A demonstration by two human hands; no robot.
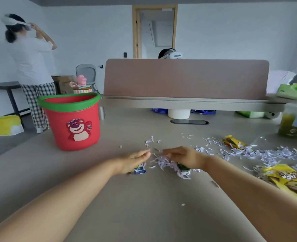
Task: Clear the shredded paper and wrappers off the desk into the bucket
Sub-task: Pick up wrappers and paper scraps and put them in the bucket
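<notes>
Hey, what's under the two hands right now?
Left hand covers a blue-white wrapper; right hand covers a shred pile and something dark green. The rest is hidden.

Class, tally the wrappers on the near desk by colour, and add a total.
Yellow wrappers: 2
Blue-and-white wrapper: 1
Green wrapper: 1
Total: 4

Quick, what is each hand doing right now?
Left hand: open, cupped beside the shredded paper, holding nothing.
Right hand: open, fingers resting on that pile.
</notes>
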